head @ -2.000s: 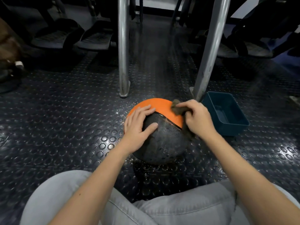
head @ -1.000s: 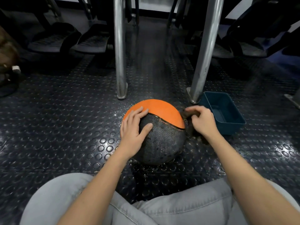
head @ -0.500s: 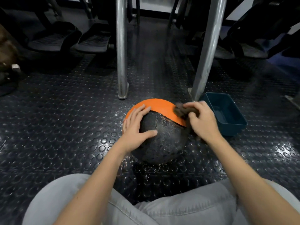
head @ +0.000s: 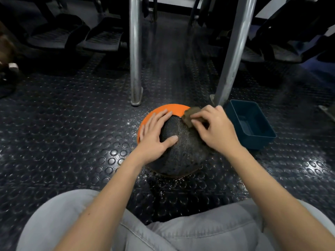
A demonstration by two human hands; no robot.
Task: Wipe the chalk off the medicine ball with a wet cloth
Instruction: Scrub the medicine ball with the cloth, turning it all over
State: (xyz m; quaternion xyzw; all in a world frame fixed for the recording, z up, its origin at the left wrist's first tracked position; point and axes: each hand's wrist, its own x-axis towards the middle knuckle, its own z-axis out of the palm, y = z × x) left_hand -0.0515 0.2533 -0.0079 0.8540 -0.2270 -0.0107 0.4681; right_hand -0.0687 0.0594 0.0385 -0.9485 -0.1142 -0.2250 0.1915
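A black and orange medicine ball sits on the studded rubber floor in front of my knees. Its near black face looks wet and speckled; the orange panel is on the far side. My left hand lies flat on the ball's left side with fingers spread and the thumb across the black face. My right hand pinches a small brown cloth and presses it on the ball's upper right, at the seam between orange and black.
A dark teal plastic tub stands just right of the ball. Two metal posts rise from the floor right behind the ball. Black machine footplates lie further back. Water droplets glisten on the floor around the ball.
My right hand slid the cloth from the ball's right flank up and leftward onto the top seam. The left hand stayed on the ball's left side.
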